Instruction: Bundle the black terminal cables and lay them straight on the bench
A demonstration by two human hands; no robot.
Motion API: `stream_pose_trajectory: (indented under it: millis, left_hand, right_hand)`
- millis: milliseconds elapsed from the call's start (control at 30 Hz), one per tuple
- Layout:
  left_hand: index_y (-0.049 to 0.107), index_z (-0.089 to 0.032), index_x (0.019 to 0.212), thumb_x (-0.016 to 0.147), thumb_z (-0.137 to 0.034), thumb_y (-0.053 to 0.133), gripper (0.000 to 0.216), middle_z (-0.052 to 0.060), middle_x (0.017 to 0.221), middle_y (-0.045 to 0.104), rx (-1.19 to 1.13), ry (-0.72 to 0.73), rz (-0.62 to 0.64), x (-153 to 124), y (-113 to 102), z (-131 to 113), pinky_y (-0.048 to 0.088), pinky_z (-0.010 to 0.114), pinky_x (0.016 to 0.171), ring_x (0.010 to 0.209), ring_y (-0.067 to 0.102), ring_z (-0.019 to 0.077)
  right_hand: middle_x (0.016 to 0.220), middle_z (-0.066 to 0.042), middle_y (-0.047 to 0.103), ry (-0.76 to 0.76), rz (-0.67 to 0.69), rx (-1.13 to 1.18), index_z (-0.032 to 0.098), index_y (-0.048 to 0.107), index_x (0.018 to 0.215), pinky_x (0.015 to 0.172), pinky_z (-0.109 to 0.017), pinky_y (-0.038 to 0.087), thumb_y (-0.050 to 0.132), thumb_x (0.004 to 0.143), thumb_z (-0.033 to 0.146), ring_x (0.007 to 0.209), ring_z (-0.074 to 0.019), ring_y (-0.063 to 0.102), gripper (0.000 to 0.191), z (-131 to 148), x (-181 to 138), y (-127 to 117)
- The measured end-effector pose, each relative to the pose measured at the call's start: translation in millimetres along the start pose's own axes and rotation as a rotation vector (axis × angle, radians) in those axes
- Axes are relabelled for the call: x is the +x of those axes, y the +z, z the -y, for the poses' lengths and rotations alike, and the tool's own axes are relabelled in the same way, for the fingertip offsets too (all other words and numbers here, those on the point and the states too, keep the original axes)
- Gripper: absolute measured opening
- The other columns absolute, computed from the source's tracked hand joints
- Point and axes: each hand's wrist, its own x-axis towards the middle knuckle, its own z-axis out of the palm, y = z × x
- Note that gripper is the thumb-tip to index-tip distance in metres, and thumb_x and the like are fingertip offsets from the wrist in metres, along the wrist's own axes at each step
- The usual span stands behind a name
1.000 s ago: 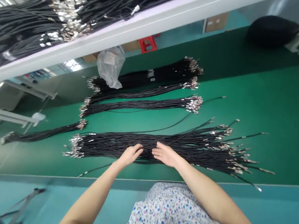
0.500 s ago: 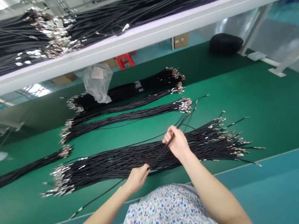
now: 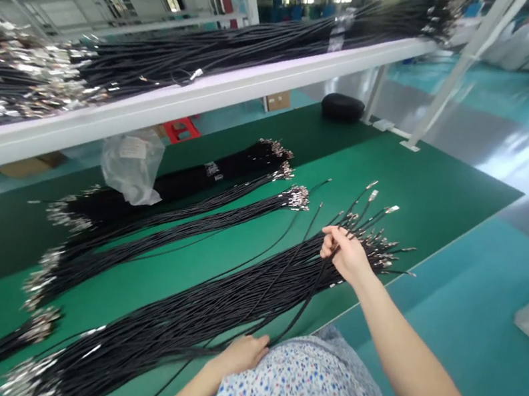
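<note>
Gripping a few cables [image 3: 306, 304], the right hand [image 3: 347, 256] closes its fingers just below the plugs [image 3: 373, 194]; the left hand [image 3: 242, 354] closes on cables lower down. Hold them clear of the pile [image 3: 204, 313] beneath the right fingers.

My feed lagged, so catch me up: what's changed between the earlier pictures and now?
The right hand has moved from the middle of the large cable pile to near its right end and now grips a few cables lifted from it. The left hand has drawn back toward the body, also holding cables. The bundles farther back and the plastic bag lie as before.
</note>
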Motion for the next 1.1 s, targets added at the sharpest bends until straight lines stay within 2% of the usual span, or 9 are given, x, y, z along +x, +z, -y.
stream_pose_trajectory:
  millis: [133,200,333,433,567,767,967,1033,1100]
  left_hand:
    - [0.056,-0.018,0.096,0.079,-0.031,0.045,0.025,0.006,0.083,0.062,-0.104,0.185,0.066,7.1,-30.0,-6.4,0.039,0.027,0.062,0.076,0.058,0.0202]
    - [0.053,-0.019,0.104,0.073,-0.036,0.054,0.035,0.004,0.087,0.061,-0.280,0.298,0.080,18.5,-46.2,-19.0,0.039,0.025,0.061,0.074,0.056,0.0168]
    - [0.052,-0.015,0.102,0.081,-0.046,0.044,0.038,0.005,0.086,0.060,-0.890,0.408,-0.083,56.7,-62.9,-61.1,0.042,0.023,0.064,0.072,0.054,0.0118]
    - [0.055,-0.011,0.088,0.083,-0.049,0.038,0.042,0.006,0.074,0.059,-1.182,0.388,-0.214,82.1,-62.4,-86.7,0.041,0.022,0.057,0.062,0.054,0.0104]
    - [0.056,-0.009,0.077,0.079,-0.050,0.046,0.042,0.004,0.062,0.056,-1.263,0.311,-0.265,94.2,-55.0,-92.9,0.039,0.021,0.050,0.051,0.051,0.0089]
    - [0.053,-0.012,0.074,0.078,-0.048,0.048,0.036,-0.001,0.054,0.053,-1.293,0.254,-0.313,97.9,-50.6,-94.4,0.036,0.018,0.043,0.042,0.045,0.0060]
    - [0.049,-0.014,0.072,0.082,-0.048,0.040,0.037,-0.002,0.048,0.051,-1.293,0.170,-0.400,112.2,-62.6,-98.5,0.032,0.017,0.038,0.037,0.042,0.0060]
    - [0.049,-0.014,0.073,0.082,-0.048,0.039,0.037,-0.001,0.051,0.054,-1.281,0.152,-0.380,117.7,-62.0,-95.5,0.031,0.017,0.037,0.037,0.043,0.0063]
    - [0.049,-0.014,0.074,0.083,-0.047,0.037,0.037,0.000,0.052,0.054,-1.248,0.130,-0.278,122.4,-59.2,-91.7,0.030,0.017,0.036,0.037,0.043,0.0070]
  right_hand:
    - [0.044,0.009,0.033,0.114,0.120,0.006,0.019,0.056,0.085,0.034,-0.019,0.028,0.052,0.082,0.037,0.033,-0.0046,0.027,0.019,13.2,-20.9,0.7]
    - [0.043,0.009,0.033,0.133,0.156,0.007,0.019,0.056,0.083,0.035,-0.019,0.029,0.050,0.084,0.039,0.033,-0.0050,0.028,0.021,18.0,-27.9,0.3]
    - [0.053,0.002,0.051,0.101,0.143,-0.057,0.017,0.058,0.074,0.059,-0.028,0.045,0.051,0.083,0.041,0.055,-0.0117,0.054,0.027,19.4,-33.3,-6.6]
    - [0.066,-0.004,0.061,0.083,0.088,-0.089,0.015,0.061,0.073,0.077,-0.031,0.045,0.055,0.080,0.040,0.073,-0.0150,0.060,0.027,17.4,-31.8,-16.8]
    - [0.072,-0.003,0.064,0.076,0.072,-0.038,0.018,0.063,0.085,0.083,-0.038,0.044,0.057,0.079,0.040,0.075,-0.0160,0.061,0.023,19.5,-25.3,-33.4]
    - [0.075,-0.004,0.066,0.101,-0.029,-0.002,0.019,0.064,0.089,0.082,-0.038,0.046,0.054,0.079,0.043,0.074,-0.0172,0.063,0.028,30.5,-8.3,-55.9]
    - [0.112,-0.006,0.060,0.064,-0.076,0.075,0.025,0.056,0.111,0.093,-0.041,0.040,0.049,0.082,0.044,0.102,-0.0208,0.056,0.035,35.1,-3.6,-74.1]
    - [0.116,-0.003,0.057,0.047,-0.120,0.158,0.028,0.055,0.111,0.094,-0.041,0.040,0.049,0.082,0.044,0.106,-0.0201,0.054,0.034,29.4,-3.4,-82.3]
    - [0.108,-0.001,0.060,0.018,-0.169,0.228,0.030,0.056,0.109,0.092,-0.040,0.042,0.050,0.082,0.042,0.100,-0.0174,0.055,0.030,20.1,-1.7,-90.5]
